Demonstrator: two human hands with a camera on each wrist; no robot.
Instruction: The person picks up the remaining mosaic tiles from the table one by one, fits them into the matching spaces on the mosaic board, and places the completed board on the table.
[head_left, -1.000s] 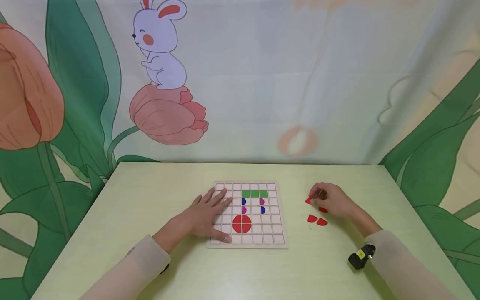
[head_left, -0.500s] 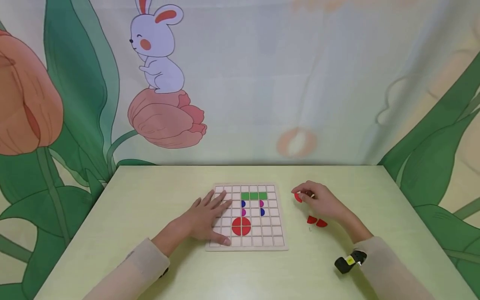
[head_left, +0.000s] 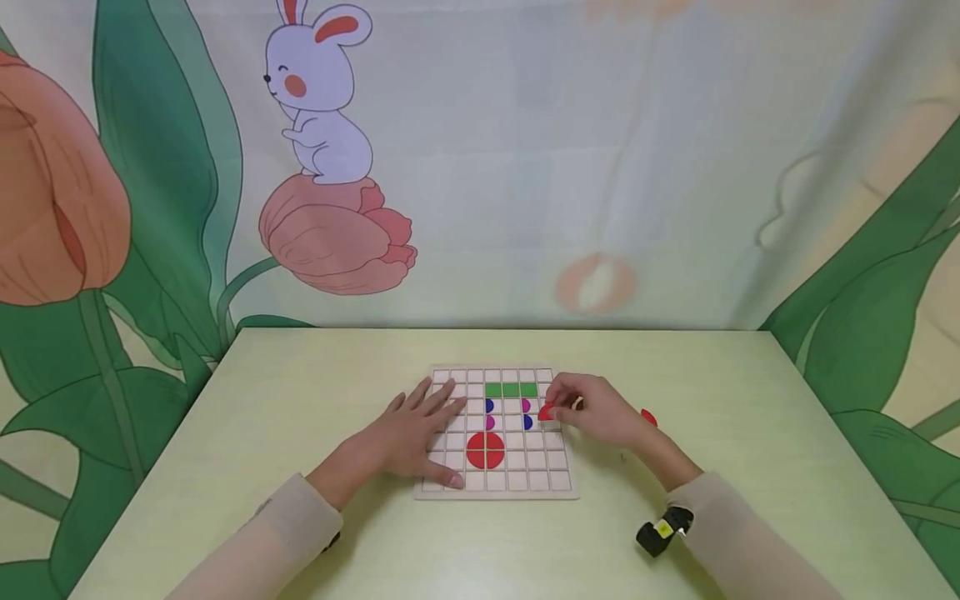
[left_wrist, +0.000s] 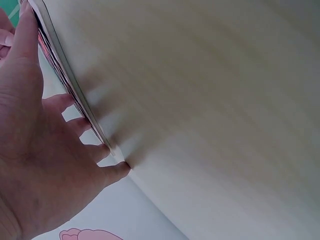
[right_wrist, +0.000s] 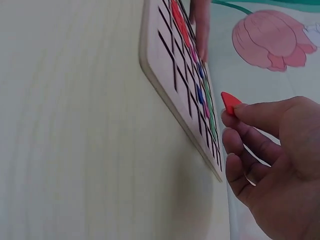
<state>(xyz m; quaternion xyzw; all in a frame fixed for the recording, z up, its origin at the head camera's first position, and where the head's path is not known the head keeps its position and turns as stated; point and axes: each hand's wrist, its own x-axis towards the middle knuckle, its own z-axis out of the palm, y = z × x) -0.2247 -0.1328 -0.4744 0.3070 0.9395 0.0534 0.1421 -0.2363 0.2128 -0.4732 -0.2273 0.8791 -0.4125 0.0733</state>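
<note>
At the left of the grid board (head_left: pixel 537 481), left hand (head_left: pixel 416 433) with fingers spread apart across the squares; press evenly to stop sliding. Farther right on the pale, wood-like board, a flat red disc (head_left: pixel 476 442) in four quarters, then pink half-discs (head_left: pixel 490 422), blue half-discs (head_left: pixel 528 422) and green squares (head_left: pixel 511 390) in a row, all thin; avoid brushing these. Near the board's right edge, a thin, pointed red piece (head_left: pixel 547 412), clamped between thumb and fingertip of the right hand (head_left: pixel 592 408), outline partly hidden. Turn flat, align with the dark grid lines, lower gently, then release. Right of the board, another red piece (head_left: pixel 649 417), partly hidden behind the wrist.
</note>
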